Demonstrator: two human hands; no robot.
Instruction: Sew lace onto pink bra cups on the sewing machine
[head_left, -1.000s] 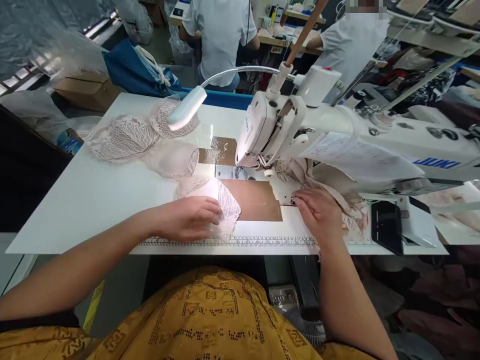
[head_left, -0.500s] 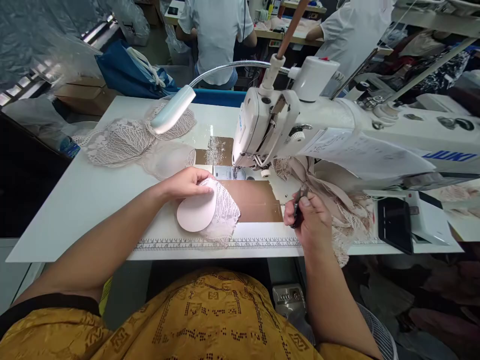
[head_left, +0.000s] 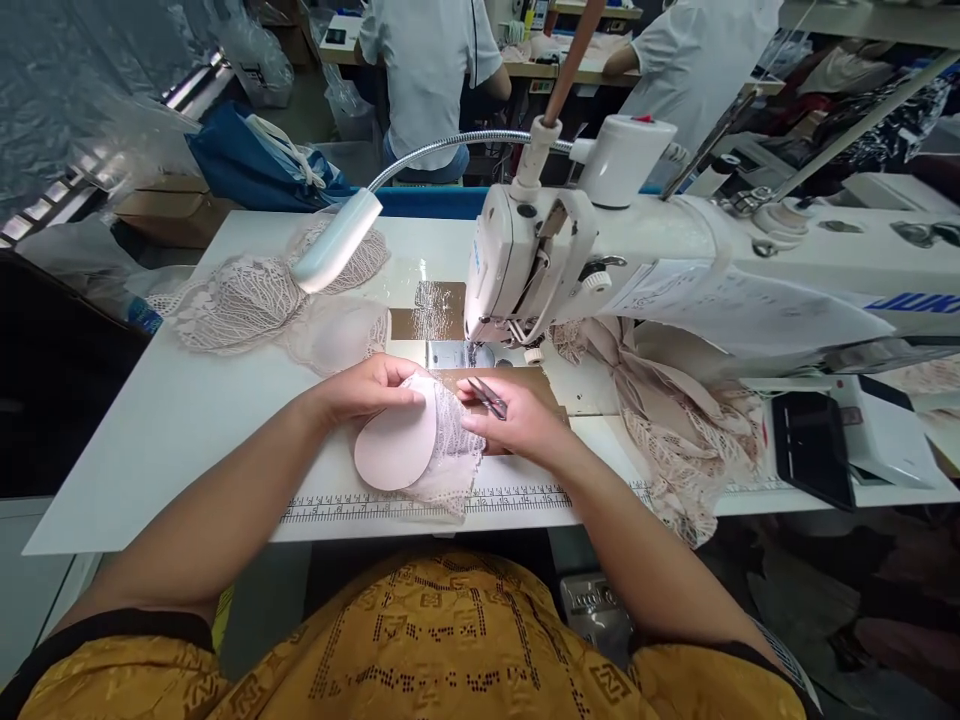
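Observation:
A pale pink padded cup (head_left: 396, 450) with a lace overlay (head_left: 454, 458) lies on the white table in front of the sewing machine's needle. My left hand (head_left: 367, 386) pinches its top edge, fingers closed on the fabric. My right hand (head_left: 517, 418) rests on the lace at the cup's right side and holds small metal thread snips (head_left: 487, 396) between thumb and fingers, tips pointing toward the machine.
The white sewing machine (head_left: 570, 250) with its gooseneck lamp (head_left: 330, 245) stands behind my hands. More lace cups (head_left: 247, 300) are piled at the back left, lace fabric (head_left: 675, 430) at the right, and a black phone (head_left: 814, 450) beyond. Two people (head_left: 431, 60) work at the benches behind.
My right hand picked up the snips from the right and carried them left to the cup. My left hand lifted the cup's edge and holds it.

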